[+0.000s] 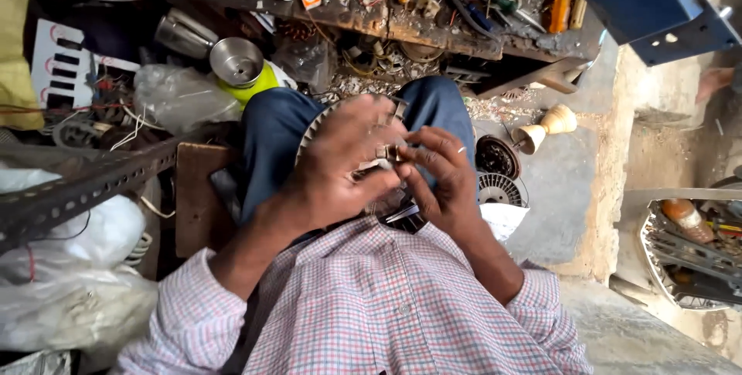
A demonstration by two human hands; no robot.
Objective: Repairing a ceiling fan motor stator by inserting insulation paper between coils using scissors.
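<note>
My left hand wraps over a round, finned metal motor part that rests on my lap, on my blue trousers. My right hand meets it from the right, thumb and fingers pinched on a small metal piece at the part's rim, between both hands. Most of the round part is hidden under my hands. A dark piece with white strips shows just under my right hand.
A cluttered wooden bench with tools and wires runs along the top. Round wound motor parts and a wooden mallet lie on the floor to the right. Steel cups, plastic bags and an angle-iron bar crowd the left.
</note>
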